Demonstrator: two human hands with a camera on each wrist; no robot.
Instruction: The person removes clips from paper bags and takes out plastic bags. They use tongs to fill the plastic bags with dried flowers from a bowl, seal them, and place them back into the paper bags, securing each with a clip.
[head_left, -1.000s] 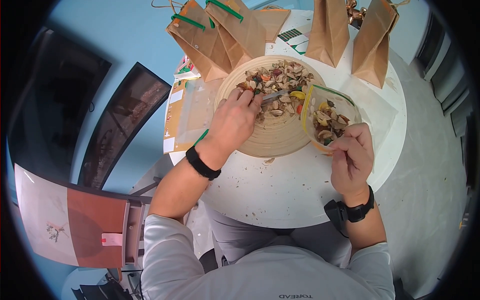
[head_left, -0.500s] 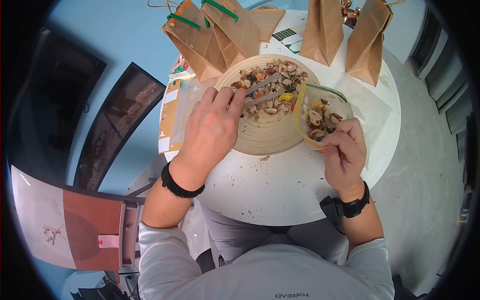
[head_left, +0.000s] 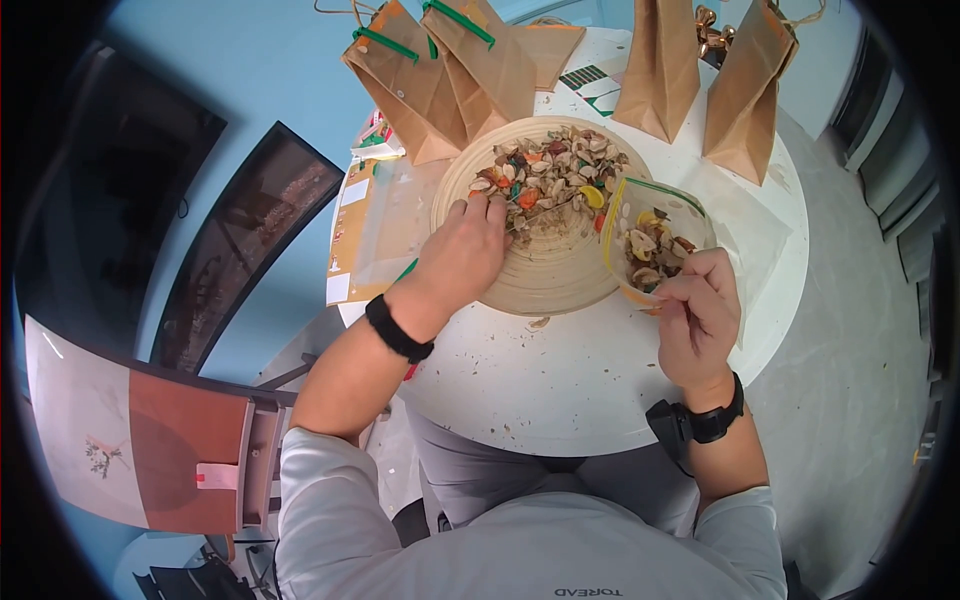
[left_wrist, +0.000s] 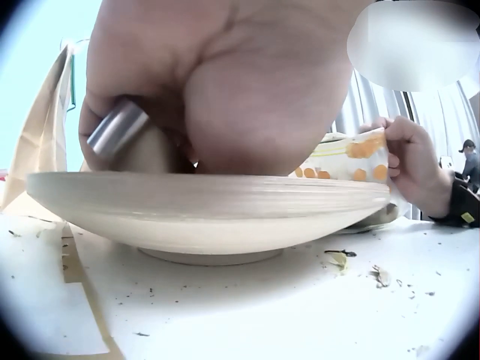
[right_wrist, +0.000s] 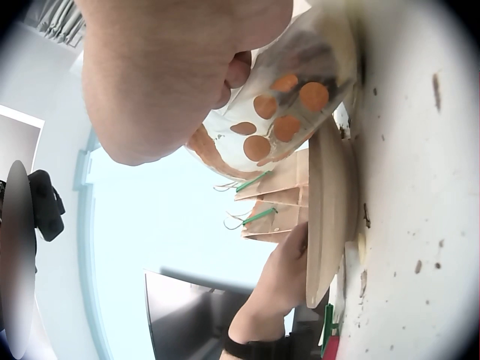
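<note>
My left hand (head_left: 462,252) grips silver metal tongs over the left part of a round wooden plate (head_left: 545,285). Their shiny bent end (left_wrist: 118,129) sticks out of the curled hand in the left wrist view; in the head view the fingers mostly hide them. Dried potpourri (head_left: 568,160), with pale shells, orange, yellow and green bits, is heaped over the plate's far half. At the plate's right edge, my right hand (head_left: 705,318) pinches the rim of a clear zip bag (right_wrist: 251,120) with orange dots. The bag's mouth gapes, and more potpourri (head_left: 655,248) lies inside.
Brown paper bags (head_left: 655,75) stand along the far side of the white round table (head_left: 540,400), two with green clips. Left of the plate lies a clear plastic sheet (head_left: 395,220) over brown card. Crumbs dot the near tabletop.
My left hand drew the tongs back leftward with their arms spread over the potpourri, then brought them forward and down into the heap. The right hand kept its hold on the bag.
</note>
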